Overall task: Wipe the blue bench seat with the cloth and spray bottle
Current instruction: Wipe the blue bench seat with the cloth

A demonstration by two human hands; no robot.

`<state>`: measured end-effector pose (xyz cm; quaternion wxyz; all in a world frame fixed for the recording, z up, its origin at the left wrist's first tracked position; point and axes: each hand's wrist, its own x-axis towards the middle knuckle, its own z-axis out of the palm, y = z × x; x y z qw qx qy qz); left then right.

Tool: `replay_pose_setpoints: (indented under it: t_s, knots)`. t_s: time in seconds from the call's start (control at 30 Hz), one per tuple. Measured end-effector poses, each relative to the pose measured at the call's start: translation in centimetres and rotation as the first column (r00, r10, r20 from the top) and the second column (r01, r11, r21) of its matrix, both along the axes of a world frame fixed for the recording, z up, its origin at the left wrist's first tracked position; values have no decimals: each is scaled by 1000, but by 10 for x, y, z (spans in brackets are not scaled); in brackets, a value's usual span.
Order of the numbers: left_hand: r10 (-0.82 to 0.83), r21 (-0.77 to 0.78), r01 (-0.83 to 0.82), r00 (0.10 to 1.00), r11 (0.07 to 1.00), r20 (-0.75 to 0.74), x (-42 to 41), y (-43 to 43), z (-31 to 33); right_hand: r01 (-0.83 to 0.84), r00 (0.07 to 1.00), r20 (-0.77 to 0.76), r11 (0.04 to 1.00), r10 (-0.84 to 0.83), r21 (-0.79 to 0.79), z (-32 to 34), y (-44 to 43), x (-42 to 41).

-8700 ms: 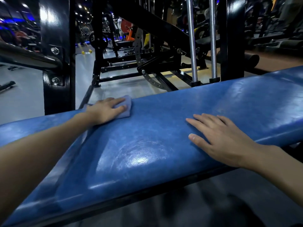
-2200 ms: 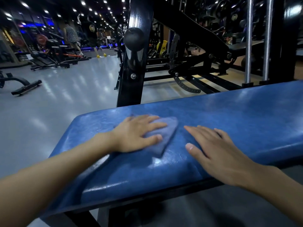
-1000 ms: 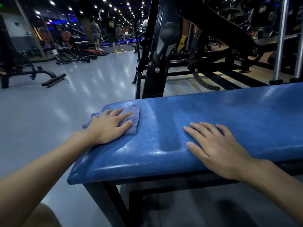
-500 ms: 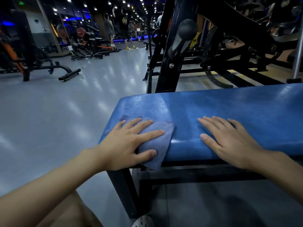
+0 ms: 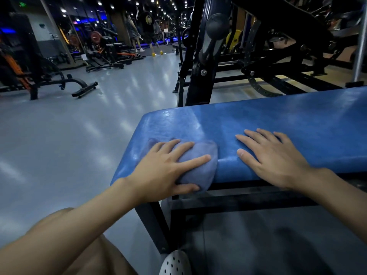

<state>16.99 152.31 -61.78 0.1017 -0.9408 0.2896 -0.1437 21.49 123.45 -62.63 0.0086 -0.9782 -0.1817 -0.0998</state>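
The blue bench seat [image 5: 288, 118] runs from the centre to the right edge, its left end near the middle of the view. A grey-blue cloth [image 5: 202, 167] lies on the seat's near left corner and drapes over the front edge. My left hand [image 5: 164, 171] presses flat on the cloth, fingers spread and the thumb along the front edge. My right hand [image 5: 272, 155] rests flat on the bare seat just right of the cloth, fingers straight. No spray bottle is in view.
A black machine upright [image 5: 200, 62] with a round knob stands right behind the seat's left end. The black bench frame [image 5: 228, 203] runs below the seat. Grey floor [image 5: 69, 145] spreads to the left, with other gym machines [image 5: 49, 80] and people far back. A white perforated shoe [image 5: 174, 262] is at the bottom.
My left hand has slid the cloth along the seat to its left end and then to the near front edge. The right hand has stayed flat on the seat. The view shifted left.
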Motion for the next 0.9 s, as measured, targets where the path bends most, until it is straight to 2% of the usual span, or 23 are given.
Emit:
replay_pose_setpoints:
  t_s: [0.1, 0.3, 0.47, 0.7, 0.83, 0.9]
  knots:
    - [-6, 30, 7, 1000, 1000, -13, 2, -4, 3, -16, 999, -34, 998, 18, 57, 3, -4, 2]
    - [1, 25, -1, 1000, 1000, 14, -12, 42, 2, -60, 997, -38, 995, 63, 81, 5, -10, 5]
    - [-20, 34, 20, 1000, 999, 11, 0, -1, 2, -26, 1000, 10, 984, 25, 174, 2, -17, -2]
    - [-120, 26, 119, 993, 993, 14, 25, -102, -4, 55, 957, 260, 956, -133, 288, -9, -56, -21]
    - [-158, 0, 158, 987, 987, 19, 24, -96, -1, 68, 902, 328, 844, -279, 531, -16, -34, -40]
    - [-131, -27, 131, 991, 991, 11, 17, -79, 4, -28, 870, 438, 865, -226, 501, -19, -7, -50]
